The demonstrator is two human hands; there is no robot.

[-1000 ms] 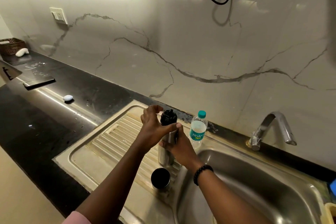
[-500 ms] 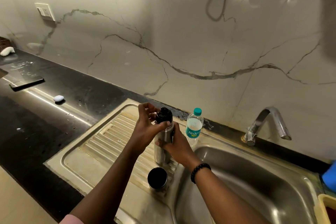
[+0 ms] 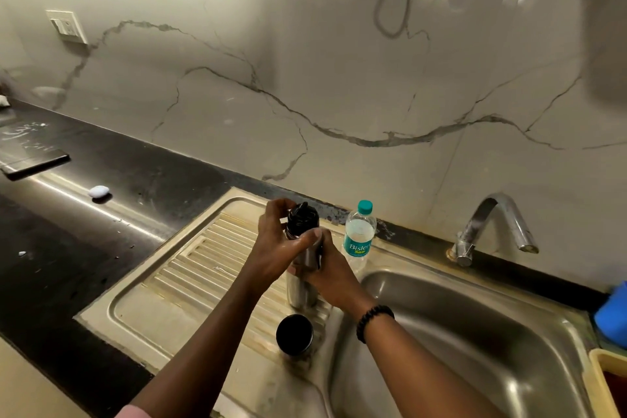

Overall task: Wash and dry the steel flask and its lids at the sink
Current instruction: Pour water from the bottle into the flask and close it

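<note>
Marble-veined wall panels backed a black counter (image 3: 112, 214) and a steel sink unit, whose ribbed drainboard (image 3: 203, 258) bore the work. One steel flask (image 3: 302, 285) stood upright on the ribs beside the basin (image 3: 458, 332). The right hand (image 3: 334, 276) wrapped its fingers round the flask's body; the left hand (image 3: 280, 244) curled round the neck just under the black inner lid (image 3: 303, 217), thumb pressed across the front. A second lid, the cup lid (image 3: 294, 334), stood apart on the drainboard, nearer the camera: two lids in all. Judged rigid, moderately heavy and slippery when wet, the flask seemed best gripped mid-body, and the lid by its rim. One plastic water bottle (image 3: 359, 234) and one tap (image 3: 492, 224) stood behind.
</note>
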